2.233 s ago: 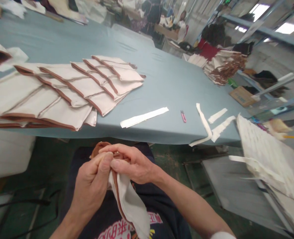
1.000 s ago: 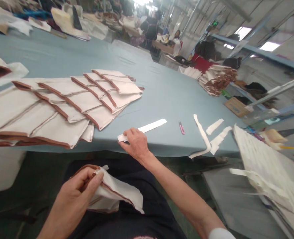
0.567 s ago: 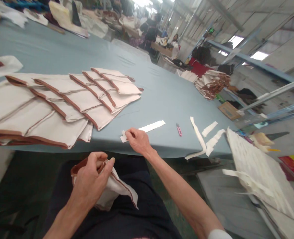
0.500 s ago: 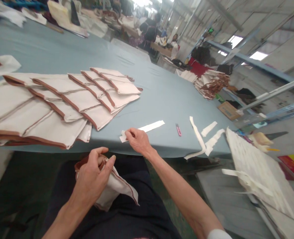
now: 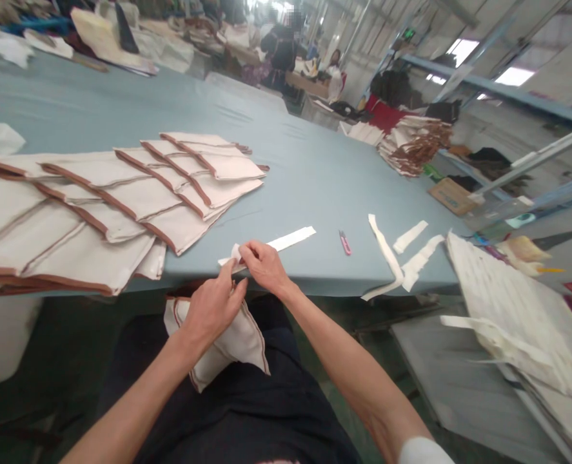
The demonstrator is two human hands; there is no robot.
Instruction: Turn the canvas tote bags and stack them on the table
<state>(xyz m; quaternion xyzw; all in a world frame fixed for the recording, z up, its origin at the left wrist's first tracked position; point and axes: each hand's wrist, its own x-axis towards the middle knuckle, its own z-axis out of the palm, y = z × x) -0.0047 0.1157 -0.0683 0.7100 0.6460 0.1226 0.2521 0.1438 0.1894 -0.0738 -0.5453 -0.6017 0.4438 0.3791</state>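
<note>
My left hand (image 5: pixel 214 306) grips a cream fabric piece with brown edging (image 5: pixel 232 345), which hangs over my lap in front of the table edge. Its fingertips reach up close to my right hand (image 5: pixel 262 265). Thumb and fingers of the right hand are pinched at a small white piece (image 5: pixel 236 253), at the near end of a white strip (image 5: pixel 293 239) lying on the table. Whether that small piece is joined to the strip is hidden by the fingers. A pink thread snipper (image 5: pixel 345 243) lies to the right of the strip.
Overlapping cream pieces with brown edging (image 5: pixel 135 187) spread over the blue-grey table (image 5: pixel 305 187) at left. Cream strips (image 5: pixel 387 254) lie at right, beside a board of pale strips (image 5: pixel 512 309). A fabric stack (image 5: pixel 414 145) stands farther back. Another person (image 5: pixel 280 48) is in the distance.
My left hand has moved up and right with the cream fabric piece, its fingertips now close to my right hand. The right hand stays at the strip's near end. The view has shifted slightly.
</note>
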